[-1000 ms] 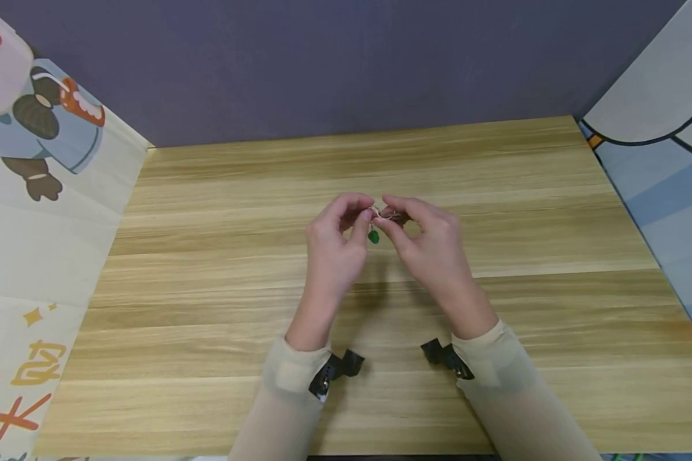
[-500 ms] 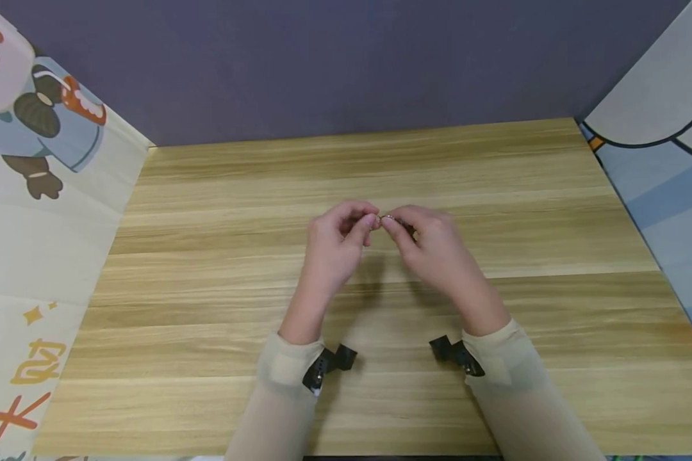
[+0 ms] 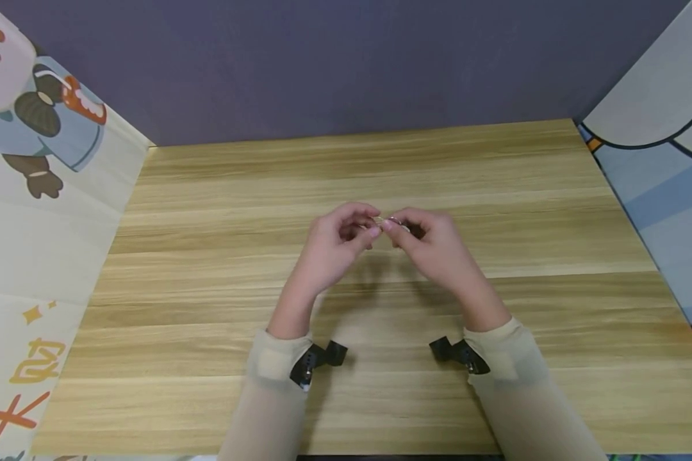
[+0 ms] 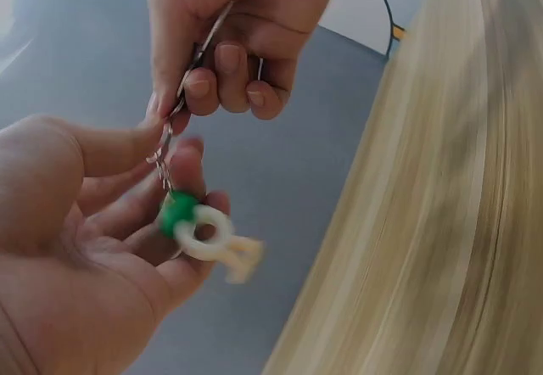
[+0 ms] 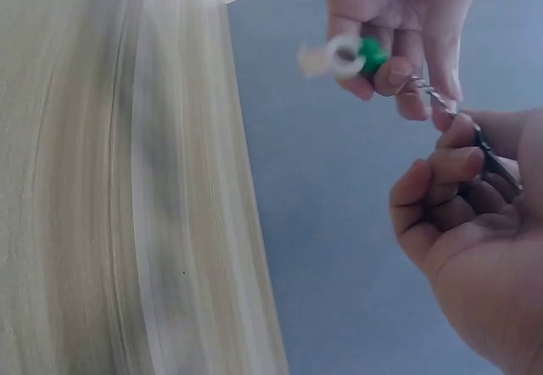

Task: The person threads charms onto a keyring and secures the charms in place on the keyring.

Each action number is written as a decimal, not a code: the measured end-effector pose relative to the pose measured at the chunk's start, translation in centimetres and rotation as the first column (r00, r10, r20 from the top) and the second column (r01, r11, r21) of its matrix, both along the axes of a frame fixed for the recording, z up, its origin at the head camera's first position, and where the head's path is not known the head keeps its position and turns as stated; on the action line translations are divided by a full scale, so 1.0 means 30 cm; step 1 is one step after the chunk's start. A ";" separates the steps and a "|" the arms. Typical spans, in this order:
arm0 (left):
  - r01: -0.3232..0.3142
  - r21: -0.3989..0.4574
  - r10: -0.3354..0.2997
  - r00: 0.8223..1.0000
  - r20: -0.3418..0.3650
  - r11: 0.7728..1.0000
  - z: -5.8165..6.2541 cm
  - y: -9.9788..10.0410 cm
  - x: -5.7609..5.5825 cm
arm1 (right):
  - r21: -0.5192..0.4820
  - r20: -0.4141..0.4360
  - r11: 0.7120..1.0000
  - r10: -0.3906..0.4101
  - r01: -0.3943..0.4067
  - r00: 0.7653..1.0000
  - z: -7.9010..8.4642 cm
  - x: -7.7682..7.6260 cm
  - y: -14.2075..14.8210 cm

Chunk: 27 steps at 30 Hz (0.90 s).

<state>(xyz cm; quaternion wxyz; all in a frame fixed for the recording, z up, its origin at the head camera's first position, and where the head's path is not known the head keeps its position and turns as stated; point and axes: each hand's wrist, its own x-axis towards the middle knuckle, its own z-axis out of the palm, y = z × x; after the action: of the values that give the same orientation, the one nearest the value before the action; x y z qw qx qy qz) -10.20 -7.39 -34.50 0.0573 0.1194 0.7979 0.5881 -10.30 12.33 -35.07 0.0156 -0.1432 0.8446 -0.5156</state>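
A keychain (image 4: 179,214) spans the two hands, raised over the wooden table (image 3: 225,307). The right hand (image 3: 438,250) pinches its metal ring (image 4: 210,40) between thumb and index finger, with the other fingers curled. Right against those fingertips, the left hand (image 3: 334,250) has its thumb and fingers around the short silver chain (image 5: 433,95). From the chain hang a green bead (image 5: 372,55), a white ring (image 4: 204,232) and a small beige piece (image 4: 243,259), all blurred, in front of the left fingers. The head view shows little of the keychain between the hands.
A plain purple-grey panel (image 3: 346,70) stands along the table's far edge. Printed cartoon panels (image 3: 52,224) flank it at left and right. Each sleeved wrist carries a small black camera (image 3: 317,358).
The green bead, visible below the hands a second ago, has gone out of sight in the head view. The left wrist has swung left, and its thumb and index fingertips have parted slightly.
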 end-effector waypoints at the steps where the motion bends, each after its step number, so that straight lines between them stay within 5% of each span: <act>1: 0.006 0.022 -0.007 1.000 0.015 1.000 -0.001 -0.002 0.000 | -0.023 0.008 1.000 -0.016 0.016 1.000 -0.001 0.000 0.002; 8: -0.070 0.156 0.064 0.997 0.044 0.985 -0.005 -0.009 0.005 | -0.110 0.032 0.993 -0.042 0.046 0.999 -0.003 -0.004 0.006; 27: -0.046 0.140 0.056 0.996 -0.067 0.989 -0.005 -0.020 0.017 | -0.106 0.066 0.994 0.021 -0.014 0.998 -0.004 0.000 0.014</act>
<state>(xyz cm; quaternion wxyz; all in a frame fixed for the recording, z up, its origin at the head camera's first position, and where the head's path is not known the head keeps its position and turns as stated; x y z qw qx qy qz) -9.69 -7.99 -34.65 0.0055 0.1234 0.7596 0.6385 -10.31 12.73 -35.19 0.0409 -0.1341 0.8140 -0.5636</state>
